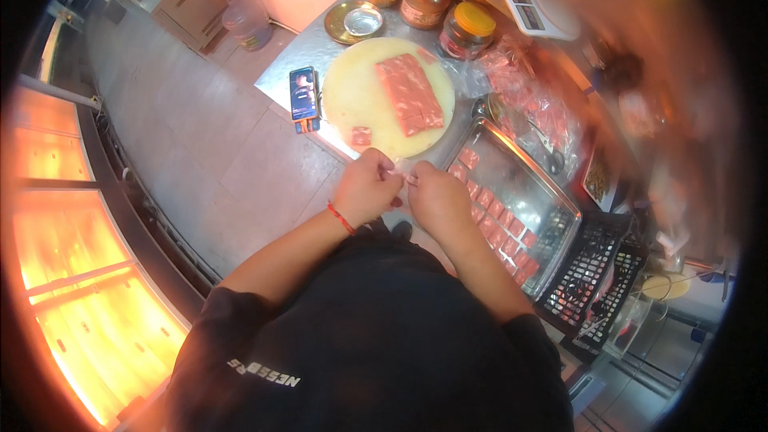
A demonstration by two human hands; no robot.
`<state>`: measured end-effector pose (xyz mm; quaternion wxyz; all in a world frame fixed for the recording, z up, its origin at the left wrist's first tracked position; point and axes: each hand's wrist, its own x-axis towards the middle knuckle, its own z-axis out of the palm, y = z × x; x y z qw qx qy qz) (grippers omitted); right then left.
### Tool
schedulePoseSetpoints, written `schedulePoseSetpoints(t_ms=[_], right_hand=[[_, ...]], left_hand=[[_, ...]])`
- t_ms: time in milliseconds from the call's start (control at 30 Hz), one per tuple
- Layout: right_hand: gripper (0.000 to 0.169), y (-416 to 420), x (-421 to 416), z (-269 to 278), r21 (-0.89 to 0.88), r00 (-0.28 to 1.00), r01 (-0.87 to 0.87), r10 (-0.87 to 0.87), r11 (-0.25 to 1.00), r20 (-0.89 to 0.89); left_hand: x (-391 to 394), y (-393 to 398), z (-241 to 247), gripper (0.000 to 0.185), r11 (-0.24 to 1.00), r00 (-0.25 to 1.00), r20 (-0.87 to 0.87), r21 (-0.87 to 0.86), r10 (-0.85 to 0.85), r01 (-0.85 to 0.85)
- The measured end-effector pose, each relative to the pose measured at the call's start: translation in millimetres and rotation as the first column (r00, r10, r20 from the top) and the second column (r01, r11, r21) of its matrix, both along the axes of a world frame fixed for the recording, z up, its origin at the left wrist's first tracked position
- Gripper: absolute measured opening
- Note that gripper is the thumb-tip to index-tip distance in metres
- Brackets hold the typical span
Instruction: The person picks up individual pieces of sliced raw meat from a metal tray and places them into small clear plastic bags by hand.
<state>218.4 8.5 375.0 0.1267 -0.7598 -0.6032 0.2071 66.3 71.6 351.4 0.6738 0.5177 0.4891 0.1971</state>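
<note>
My left hand (369, 187), with a red cord bracelet (341, 219) at its wrist, and my right hand (437, 195) are close together at the near edge of the round cutting board (354, 96). Between their fingertips they pinch a small translucent piece (404, 165), apparently plastic film; the fingers hide most of it. A large slab of marbled red meat (408, 93) lies on the board, cut across near its closer end. One small square meat piece (361, 135) sits apart, just beyond my left hand. Beside my right forearm, a metal tray (525, 192) holds rows of meat pieces (495, 210).
A phone (303, 94) stands at the table's left edge. Yellow-lidded jars (426, 0), a metal plate (336, 27) and a kitchen scale (531, 9) line the back. Bagged meat (534, 90), scissors (549, 150) and a black plastic basket (591, 276) are on the right.
</note>
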Motion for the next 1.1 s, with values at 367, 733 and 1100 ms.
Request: schedulePoseSetpoints(t_ms=[367, 733, 1100], right_hand=[[0.025, -9.2, 5.2, 34.1, 0.350, 0.990, -0.135, 0.108, 0.927, 0.093], [0.018, -5.1, 15.5, 60.5, 0.264, 0.935, -0.324, 0.350, 0.908, -0.057], [0.032, 44.7, 43.1, 117.5, 0.080, 0.676, 0.139, -0.035, 0.987, -0.736]], left_hand=[[8.2, 6.2, -3.3, 0.019, 0.999, 0.996, 0.076, 0.000, -0.037, 0.037], [-23.7, 32.7, 2.0, 0.020, 0.967, 0.890, 0.380, -0.052, 0.250, -0.249], [-6.0, 29.3, 17.3, 0.089, 0.662, 0.424, 0.893, -0.408, 0.148, 0.629]])
